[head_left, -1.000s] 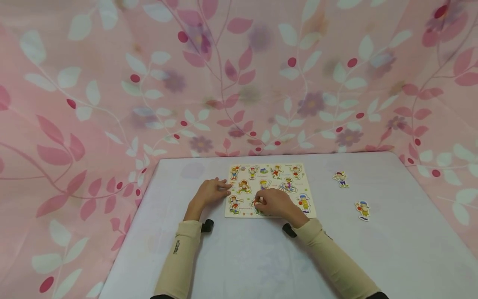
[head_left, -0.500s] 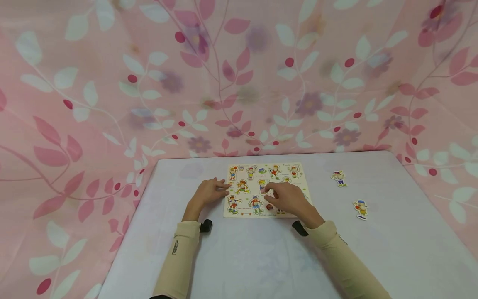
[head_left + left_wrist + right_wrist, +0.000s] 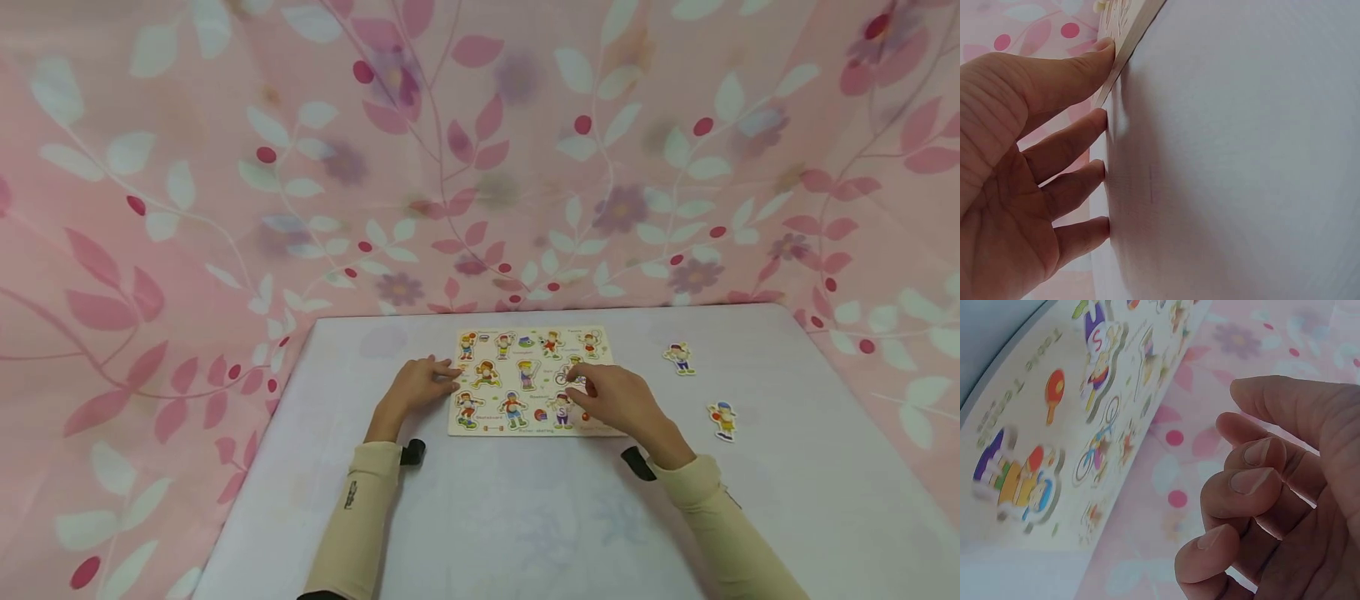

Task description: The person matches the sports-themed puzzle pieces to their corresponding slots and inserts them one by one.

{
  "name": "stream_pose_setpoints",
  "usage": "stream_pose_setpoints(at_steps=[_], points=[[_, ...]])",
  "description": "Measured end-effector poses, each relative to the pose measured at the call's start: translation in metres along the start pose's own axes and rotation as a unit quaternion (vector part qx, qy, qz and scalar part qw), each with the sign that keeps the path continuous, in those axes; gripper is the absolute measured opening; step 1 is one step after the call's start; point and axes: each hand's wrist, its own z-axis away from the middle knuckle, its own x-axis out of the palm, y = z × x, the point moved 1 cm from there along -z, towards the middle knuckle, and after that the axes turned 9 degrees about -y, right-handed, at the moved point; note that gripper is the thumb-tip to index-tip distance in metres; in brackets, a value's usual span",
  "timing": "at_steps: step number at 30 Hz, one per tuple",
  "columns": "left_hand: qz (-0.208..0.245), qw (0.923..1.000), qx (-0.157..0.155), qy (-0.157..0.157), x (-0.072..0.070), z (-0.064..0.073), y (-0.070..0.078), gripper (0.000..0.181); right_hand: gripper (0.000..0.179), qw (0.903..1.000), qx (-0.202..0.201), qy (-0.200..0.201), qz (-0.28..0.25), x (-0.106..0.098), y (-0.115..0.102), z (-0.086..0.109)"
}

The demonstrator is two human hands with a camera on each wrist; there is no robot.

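Observation:
A cream puzzle board (image 3: 491, 403) with colourful sports figures lies flat on the table. My left hand (image 3: 414, 392) rests at its left edge. In the left wrist view, the thumb (image 3: 1079, 75) touches the board's edge while the other fingertips rest on the white cloth. Over the board's right part hovers my right hand (image 3: 615, 400), holding nothing. Its fingers (image 3: 1235, 494) are loosely bent, with the thumb apart from them. It partly hides the cyclist (image 3: 573, 367) and covers the table tennis figure (image 3: 1022, 487), which the right wrist view shows.
Two loose puzzle pieces lie on the table right of the board: a figure in a purple cap (image 3: 680, 358) and a figure in a blue cap with a red bat (image 3: 723, 422). White cloth covers the table (image 3: 495, 517). Pink floral fabric (image 3: 480, 167) hangs behind it.
My right hand has moved right across the board, uncovering the roller skater, the golfer and the figure with an S on the shirt. The left hand stays at the board's left edge.

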Motion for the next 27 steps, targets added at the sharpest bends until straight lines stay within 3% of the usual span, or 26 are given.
stream_pose_setpoints(at_steps=[18,23,27], points=[[0.0,1.0,0.003,0.007,0.002,-0.003,-0.004,0.032,0.024,0.997,0.072,0.027,-0.011,-0.027,0.054,0.025],[0.0,0.9999,0.001,0.01,0.002,-0.003,-0.004,0.032,0.021,0.996,0.079,0.041,-0.006,-0.033,0.075,0.028],[0.004,0.9999,0.0,0.011,0.003,-0.002,-0.004,0.031,0.022,0.9948,0.096,0.031,-0.011,-0.034,0.093,0.03]])
